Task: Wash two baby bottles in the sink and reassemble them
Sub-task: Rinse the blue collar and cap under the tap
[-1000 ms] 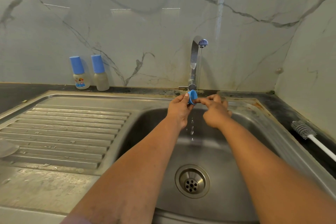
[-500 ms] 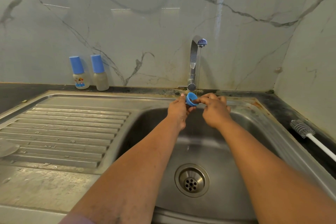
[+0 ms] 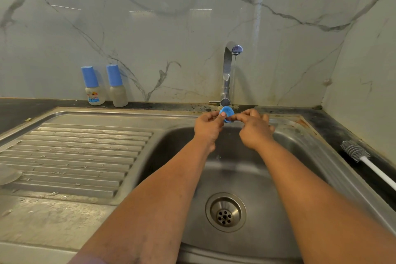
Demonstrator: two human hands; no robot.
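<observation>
Both hands pinch one small blue ring (image 3: 227, 114) between them, left hand (image 3: 209, 127) and right hand (image 3: 255, 129) on opposite rims; light, stiff, probably slippery when wet.

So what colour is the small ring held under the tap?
Blue ring, clearest in the head view.

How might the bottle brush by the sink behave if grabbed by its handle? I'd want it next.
The bottle brush probably feels light: thin white handle, small grey bristle head. The bristles look soft and would likely flex. Lying flat on the dark counter, it seems unlikely to tip, though the round handle might roll.
</observation>
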